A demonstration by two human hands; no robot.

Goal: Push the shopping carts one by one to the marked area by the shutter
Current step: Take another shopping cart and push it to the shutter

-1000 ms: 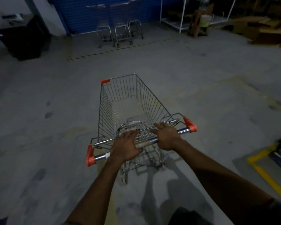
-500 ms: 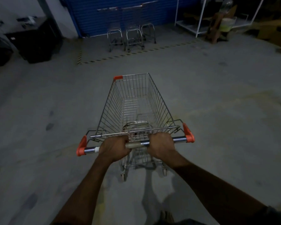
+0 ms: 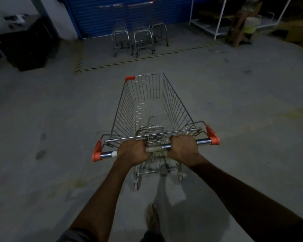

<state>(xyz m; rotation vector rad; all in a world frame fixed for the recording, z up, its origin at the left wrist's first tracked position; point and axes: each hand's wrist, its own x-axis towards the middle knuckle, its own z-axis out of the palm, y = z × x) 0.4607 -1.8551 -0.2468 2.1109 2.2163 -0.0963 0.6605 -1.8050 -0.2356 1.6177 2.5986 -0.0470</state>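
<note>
Nearer the marked area (image 3: 98, 49) the cart (image 3: 128, 109) is brought, handle (image 3: 156, 148) gripped by left hand (image 3: 132, 151) and right hand (image 3: 184, 148).

The wheels (image 3: 136, 184) of the shopping cart (image 3: 175, 109) blur at lower centre, as does the foot (image 3: 152, 218). Upper centre, the parked carts (image 3: 141, 30) lose their baskets in gloom; the top edge crops the shelf (image 3: 220, 18).

Single head view, looking forward and down: hands near on cart handle (image 3: 156, 148), floor (image 3: 42, 119) mid-frame, blue shutter (image 3: 129, 16) far ahead. Dim, edges seemingly blurred.
</note>
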